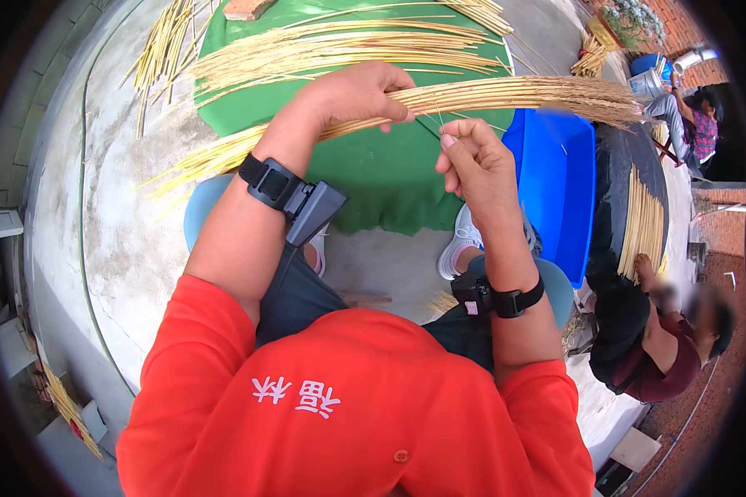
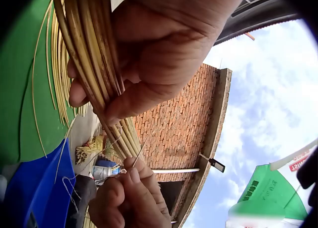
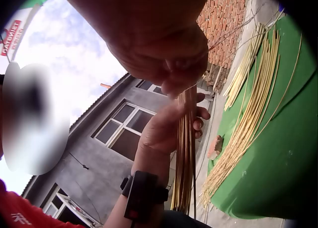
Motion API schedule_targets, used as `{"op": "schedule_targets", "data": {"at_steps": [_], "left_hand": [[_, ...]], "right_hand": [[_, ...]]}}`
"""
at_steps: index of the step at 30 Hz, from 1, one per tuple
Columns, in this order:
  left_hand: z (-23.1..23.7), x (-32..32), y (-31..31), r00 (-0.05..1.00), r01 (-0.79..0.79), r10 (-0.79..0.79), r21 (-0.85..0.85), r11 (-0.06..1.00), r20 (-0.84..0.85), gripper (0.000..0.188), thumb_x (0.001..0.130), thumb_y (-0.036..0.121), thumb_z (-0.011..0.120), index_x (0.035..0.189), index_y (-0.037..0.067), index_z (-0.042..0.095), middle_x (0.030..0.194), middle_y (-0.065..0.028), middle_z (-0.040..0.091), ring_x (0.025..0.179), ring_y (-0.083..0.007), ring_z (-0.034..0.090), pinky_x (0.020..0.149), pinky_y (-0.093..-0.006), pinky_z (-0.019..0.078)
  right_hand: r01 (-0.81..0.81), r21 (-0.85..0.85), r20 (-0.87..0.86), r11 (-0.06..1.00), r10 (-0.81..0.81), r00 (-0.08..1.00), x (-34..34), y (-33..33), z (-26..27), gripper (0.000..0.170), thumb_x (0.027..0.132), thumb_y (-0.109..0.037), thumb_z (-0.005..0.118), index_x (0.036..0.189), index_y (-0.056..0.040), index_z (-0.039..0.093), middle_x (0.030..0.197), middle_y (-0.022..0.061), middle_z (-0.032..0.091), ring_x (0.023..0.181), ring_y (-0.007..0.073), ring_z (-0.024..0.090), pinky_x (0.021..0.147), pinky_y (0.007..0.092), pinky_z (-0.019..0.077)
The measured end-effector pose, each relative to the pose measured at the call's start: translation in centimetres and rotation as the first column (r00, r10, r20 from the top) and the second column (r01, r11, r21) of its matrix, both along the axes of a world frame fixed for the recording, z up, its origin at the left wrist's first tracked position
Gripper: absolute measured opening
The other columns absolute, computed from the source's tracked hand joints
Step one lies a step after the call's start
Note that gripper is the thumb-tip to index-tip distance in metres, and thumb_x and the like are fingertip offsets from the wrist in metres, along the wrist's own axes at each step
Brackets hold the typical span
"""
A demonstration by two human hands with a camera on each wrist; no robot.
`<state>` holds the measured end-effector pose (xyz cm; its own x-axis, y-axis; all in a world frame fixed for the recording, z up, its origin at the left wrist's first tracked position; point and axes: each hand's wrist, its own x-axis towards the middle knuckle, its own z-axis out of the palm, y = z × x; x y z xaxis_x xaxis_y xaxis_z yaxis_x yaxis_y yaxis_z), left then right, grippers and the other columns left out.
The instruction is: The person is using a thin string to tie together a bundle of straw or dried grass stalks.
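A long bundle of yellow-brown stalks [image 1: 489, 94] with brushy ends at the right is gripped by the left hand [image 1: 352, 95], fingers and thumb around it. In the left wrist view the left hand [image 2: 159, 54] wraps the stalks [image 2: 92, 49]. Just below the bundle, the right hand [image 1: 481, 170] pinches a thin strand between thumb and fingertips; the left wrist view shows the strand [image 2: 139, 153] rising from the right hand [image 2: 131, 198] beside the stalks. The right wrist view has the right hand [image 3: 159, 44] close in front, dark, covering part of the bundle [image 3: 185, 153].
Loose stalks [image 1: 348, 50] and a brick piece [image 1: 247, 8] lie on a green-covered table [image 1: 373, 182]. A blue bin [image 1: 555, 190] stands to the right of it. Further right are another stalk pile [image 1: 642, 217] and two seated people. More stalks lie on the concrete at the upper left.
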<state>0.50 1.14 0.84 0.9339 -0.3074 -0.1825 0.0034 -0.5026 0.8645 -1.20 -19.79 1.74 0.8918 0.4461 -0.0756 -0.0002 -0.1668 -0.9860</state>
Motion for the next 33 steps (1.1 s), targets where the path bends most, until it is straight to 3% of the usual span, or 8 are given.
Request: {"op": "schedule_targets", "data": {"at_steps": [2,6,8,12,14,33], "left_hand": [[-0.2,0.0,-0.1,1.0,0.0,0.0,-0.122,0.993,-0.005,0.03,0.078,0.011,0.064,0.104,-0.004,0.058,0.085,-0.0028,0.061,0.07,-0.0092,0.055,0.064,-0.0237,0.0463],[-0.1,-0.2,-0.6,0.998,-0.002,-0.008,-0.174,0.985,-0.055,0.032,0.078,0.011,0.064,0.106,-0.003,0.058,0.086,-0.0028,0.062,0.072,-0.0088,0.056,0.065,-0.023,0.0471],[-0.3,-0.2,-0.7,0.999,-0.022,0.012,-0.27,0.963,-0.039,0.026,0.075,0.013,0.066,0.094,-0.003,0.062,0.072,-0.0016,0.06,0.064,-0.0092,0.054,0.063,-0.0241,0.0436],[-0.3,0.0,-1.0,0.998,-0.019,0.003,-0.278,0.96,-0.056,0.025,0.075,0.012,0.066,0.094,-0.003,0.062,0.073,-0.0014,0.06,0.064,-0.009,0.055,0.063,-0.0238,0.0434],[-0.3,0.1,-0.9,0.996,0.009,-0.034,-0.268,0.963,-0.086,0.032,0.077,0.011,0.065,0.105,-0.004,0.059,0.085,-0.0031,0.062,0.074,-0.0092,0.057,0.066,-0.0229,0.0474],[-0.1,-0.2,-1.1,0.996,0.02,-0.044,-0.285,0.958,-0.079,0.03,0.077,0.013,0.065,0.102,-0.003,0.06,0.081,-0.0014,0.061,0.067,-0.008,0.055,0.063,-0.0206,0.0452]], "right_hand": [[0.022,-0.004,-0.001,1.0,-0.022,1.0,-0.1,-0.3,0.5,0.009,0.087,-0.009,0.053,0.093,-0.0028,0.056,0.06,0.0009,0.056,0.044,0.0037,0.044,0.04,0.0182,0.0333],[0.015,-0.019,-0.018,1.0,-0.015,1.0,-0.1,-0.6,0.0,0.009,0.085,-0.009,0.054,0.091,-0.0024,0.057,0.057,0.001,0.055,0.043,0.0038,0.043,0.039,0.0188,0.0327],[0.01,-0.033,-0.032,0.999,-0.011,0.999,-0.3,-0.6,-0.3,0.009,0.085,-0.008,0.055,0.091,-0.0025,0.057,0.056,0.0009,0.055,0.043,0.0038,0.043,0.039,0.0188,0.0326],[-0.015,-0.053,-0.005,0.998,0.015,1.0,-0.3,-0.8,-1.0,0.009,0.084,-0.008,0.055,0.09,-0.0024,0.057,0.055,0.0011,0.055,0.043,0.0038,0.043,0.039,0.0193,0.033],[-0.016,-0.068,-0.005,0.998,0.016,1.0,-0.3,-0.8,-1.0,0.009,0.084,-0.008,0.055,0.09,-0.0021,0.057,0.055,0.0012,0.055,0.043,0.0039,0.043,0.04,0.0196,0.0335],[0.006,-0.08,-0.022,0.997,-0.008,1.0,-0.3,-0.6,-1.1,0.012,0.083,-0.012,0.056,0.088,-0.0016,0.058,0.055,0.001,0.055,0.043,0.0042,0.043,0.04,0.0199,0.0343]]}}
